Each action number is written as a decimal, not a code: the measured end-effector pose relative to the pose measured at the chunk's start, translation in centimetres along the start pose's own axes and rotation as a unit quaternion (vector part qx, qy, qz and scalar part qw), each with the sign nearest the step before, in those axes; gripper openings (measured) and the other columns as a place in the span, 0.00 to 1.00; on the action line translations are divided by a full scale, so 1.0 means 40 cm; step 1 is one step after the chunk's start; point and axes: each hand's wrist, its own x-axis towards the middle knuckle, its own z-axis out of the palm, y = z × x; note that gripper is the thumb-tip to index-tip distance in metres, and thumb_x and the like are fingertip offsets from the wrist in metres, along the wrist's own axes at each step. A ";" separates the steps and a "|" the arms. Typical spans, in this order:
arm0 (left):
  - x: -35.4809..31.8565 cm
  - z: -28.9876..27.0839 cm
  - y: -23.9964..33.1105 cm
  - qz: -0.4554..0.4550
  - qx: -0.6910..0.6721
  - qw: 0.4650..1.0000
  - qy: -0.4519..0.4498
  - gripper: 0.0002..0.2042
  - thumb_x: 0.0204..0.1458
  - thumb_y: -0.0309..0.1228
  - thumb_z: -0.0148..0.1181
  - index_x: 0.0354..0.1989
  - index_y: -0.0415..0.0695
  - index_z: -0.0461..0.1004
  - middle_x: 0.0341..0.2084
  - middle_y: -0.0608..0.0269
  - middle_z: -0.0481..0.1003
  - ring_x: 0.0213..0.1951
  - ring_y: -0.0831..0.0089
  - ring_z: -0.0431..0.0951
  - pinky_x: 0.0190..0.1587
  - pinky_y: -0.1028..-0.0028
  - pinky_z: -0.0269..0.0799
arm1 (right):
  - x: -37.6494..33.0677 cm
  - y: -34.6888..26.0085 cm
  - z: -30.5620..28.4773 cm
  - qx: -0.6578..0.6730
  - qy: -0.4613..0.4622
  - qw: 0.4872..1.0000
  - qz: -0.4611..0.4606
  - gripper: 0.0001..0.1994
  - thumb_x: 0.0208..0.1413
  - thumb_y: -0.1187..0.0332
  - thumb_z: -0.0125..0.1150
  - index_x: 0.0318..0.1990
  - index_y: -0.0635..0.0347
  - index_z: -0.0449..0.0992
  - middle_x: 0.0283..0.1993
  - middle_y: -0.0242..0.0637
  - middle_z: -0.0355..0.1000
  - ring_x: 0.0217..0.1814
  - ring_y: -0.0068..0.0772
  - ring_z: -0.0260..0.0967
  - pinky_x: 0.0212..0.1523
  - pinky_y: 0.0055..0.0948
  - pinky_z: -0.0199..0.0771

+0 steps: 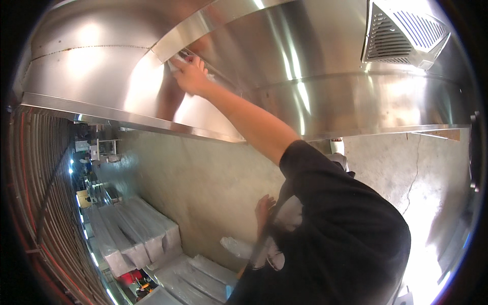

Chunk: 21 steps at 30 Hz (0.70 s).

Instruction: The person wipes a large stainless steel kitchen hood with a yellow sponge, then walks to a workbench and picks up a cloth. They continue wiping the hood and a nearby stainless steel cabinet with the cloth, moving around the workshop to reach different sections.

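Note:
My right hand (192, 76) reaches far out to the upper left, its bare forearm crossing the view from a black short sleeve. Its fingers are closed over a crumpled whitish piece that looks like a cloth (176, 63), mostly hidden by the hand. It presses at an inner corner of a large shiny stainless steel panel (137, 76), by a raised metal strip. Lower down, in front of my black shirt, my left hand (264, 207) hangs away from the metal. Its fingers look stretched out and apart, with nothing seen in them.
A slatted metal vent box (404, 38) juts from the steel at the upper right. The steel's folded edge (132, 121) runs above a concrete floor (188, 173). Long plastic-wrapped pieces (134, 231) are stacked at the lower left, and a ribbed shutter-like wall (40, 203) stands at far left.

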 end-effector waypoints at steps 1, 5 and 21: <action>0.015 -0.003 -0.010 0.011 -0.004 1.000 -0.006 0.23 0.66 0.40 0.51 0.62 0.36 0.69 0.54 0.44 0.76 0.54 0.56 0.78 0.55 0.63 0.75 | -0.009 -0.002 -0.002 0.003 -0.021 1.000 0.005 0.28 0.60 0.54 0.54 0.70 0.28 0.66 0.70 0.54 0.53 0.72 0.57 0.48 0.70 0.56 0.48; 0.061 -0.011 -0.035 0.095 0.128 0.986 -0.045 0.24 0.66 0.43 0.52 0.61 0.36 0.71 0.53 0.47 0.77 0.53 0.59 0.78 0.55 0.62 0.75 | -0.042 -0.013 -0.005 -0.075 -0.156 0.984 0.044 0.38 0.61 0.27 0.39 0.76 0.25 0.53 0.80 0.60 0.36 0.81 0.67 0.31 0.75 0.65 0.35; -0.051 0.064 0.509 0.525 0.132 0.823 0.172 0.24 0.61 0.28 0.59 0.65 0.34 0.65 0.59 0.47 0.70 0.59 0.56 0.72 0.59 0.64 0.69 | -0.057 -0.032 0.039 0.018 -0.120 0.992 0.041 0.38 0.65 0.32 0.33 0.79 0.33 0.43 0.82 0.54 0.29 0.84 0.61 0.25 0.75 0.66 0.29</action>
